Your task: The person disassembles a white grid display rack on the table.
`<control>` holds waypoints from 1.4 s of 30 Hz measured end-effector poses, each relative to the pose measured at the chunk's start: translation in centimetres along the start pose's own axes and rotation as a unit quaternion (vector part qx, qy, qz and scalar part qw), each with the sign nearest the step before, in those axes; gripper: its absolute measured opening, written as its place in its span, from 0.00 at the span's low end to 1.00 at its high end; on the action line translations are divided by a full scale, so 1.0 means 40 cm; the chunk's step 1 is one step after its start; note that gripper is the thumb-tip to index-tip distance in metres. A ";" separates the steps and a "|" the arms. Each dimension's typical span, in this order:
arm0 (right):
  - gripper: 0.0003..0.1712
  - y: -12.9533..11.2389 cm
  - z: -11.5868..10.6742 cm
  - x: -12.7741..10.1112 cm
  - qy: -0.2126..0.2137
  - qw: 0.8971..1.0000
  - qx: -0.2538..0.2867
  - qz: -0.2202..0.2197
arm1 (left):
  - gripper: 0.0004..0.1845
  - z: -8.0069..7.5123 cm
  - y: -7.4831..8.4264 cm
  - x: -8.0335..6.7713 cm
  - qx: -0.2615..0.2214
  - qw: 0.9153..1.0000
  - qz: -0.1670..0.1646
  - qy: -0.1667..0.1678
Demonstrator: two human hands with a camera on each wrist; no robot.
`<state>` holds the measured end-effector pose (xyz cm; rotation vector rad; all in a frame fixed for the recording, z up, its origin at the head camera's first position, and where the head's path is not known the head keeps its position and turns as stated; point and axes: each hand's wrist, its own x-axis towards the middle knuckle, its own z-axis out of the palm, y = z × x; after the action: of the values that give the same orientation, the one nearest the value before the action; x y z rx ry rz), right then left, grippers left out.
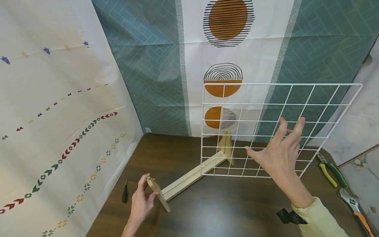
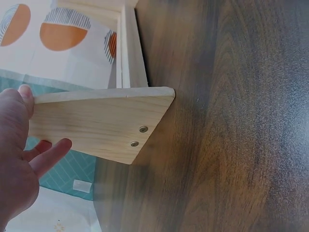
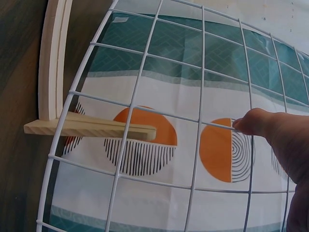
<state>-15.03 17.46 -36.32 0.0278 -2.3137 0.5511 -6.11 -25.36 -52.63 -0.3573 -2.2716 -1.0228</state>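
Three hand tools lie toward the edges of the dark wooden bench (image 1: 207, 214): a screwdriver (image 1: 124, 192) near the left edge, pliers (image 1: 333, 171) and an adjustable wrench (image 1: 353, 205) by the right, with bare wood in front of the pale rail (image 1: 190, 176). That rail's long axis runs from near left to far right, joining the near end board (image 2: 96, 123) to the far end board (image 1: 226, 144). The left hand (image 1: 141, 201) has its grip pinched on the near end board's upper part; the right hand's (image 1: 279, 153) grip is wide, fingers spread before the white wire grid (image 1: 263, 121), whose long side runs left to right, overlapping the rail's far end from the head camera; whether they touch, I cannot tell
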 end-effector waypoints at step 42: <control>0.81 0.000 0.009 -0.009 0.000 1.000 0.008 -0.011 | 0.50 -0.003 0.019 -0.024 0.062 0.997 -0.004 0.043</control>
<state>-15.03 17.25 -36.79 0.0619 -2.3069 0.5588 -4.97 -24.92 -52.74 -0.2483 -2.2470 -0.8794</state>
